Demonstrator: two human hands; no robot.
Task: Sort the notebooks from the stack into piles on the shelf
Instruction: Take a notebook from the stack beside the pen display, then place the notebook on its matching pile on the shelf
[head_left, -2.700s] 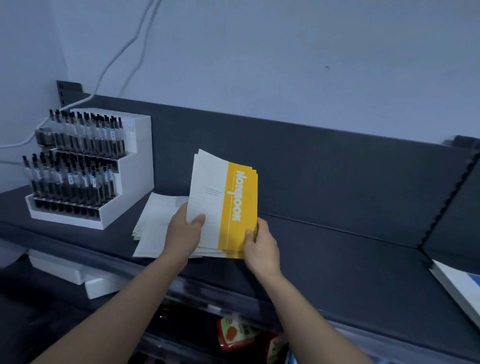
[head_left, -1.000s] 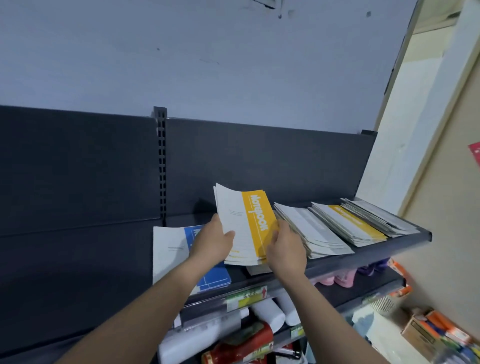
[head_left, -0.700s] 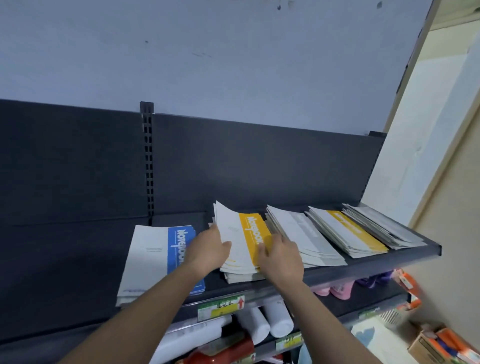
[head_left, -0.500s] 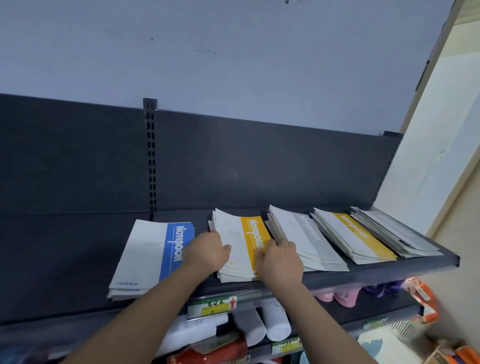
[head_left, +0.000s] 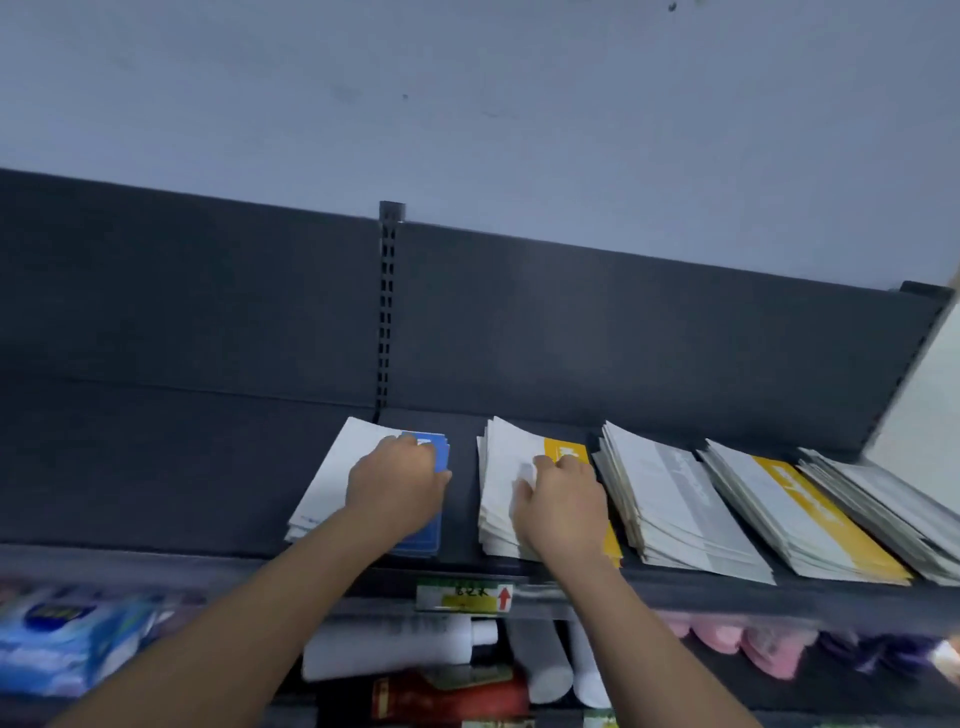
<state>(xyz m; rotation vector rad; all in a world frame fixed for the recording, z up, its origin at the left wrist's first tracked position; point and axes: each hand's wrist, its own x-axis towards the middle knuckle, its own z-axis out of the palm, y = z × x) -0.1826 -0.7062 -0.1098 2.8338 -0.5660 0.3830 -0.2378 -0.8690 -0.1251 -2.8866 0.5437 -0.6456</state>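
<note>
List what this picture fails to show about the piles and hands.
Head view:
blue pile title: mostly under the left hand.
yellow pile title: mostly under the right hand.
left hand's grip: hidden behind its knuckles.
rightmost pile: cut by the frame edge.
price tag text: blurred.

Dim, cool, bluish light, even across the wall (head_left: 467, 104); you can't see the source. The dark back panel (head_left: 208, 312) holds little detail. Your left hand (head_left: 397, 491) and right hand (head_left: 563, 506) look soft-edged. Blue packs (head_left: 62, 639) near left are smeared by blur, as is the right edge. The panel's top line runs tilted.
</note>
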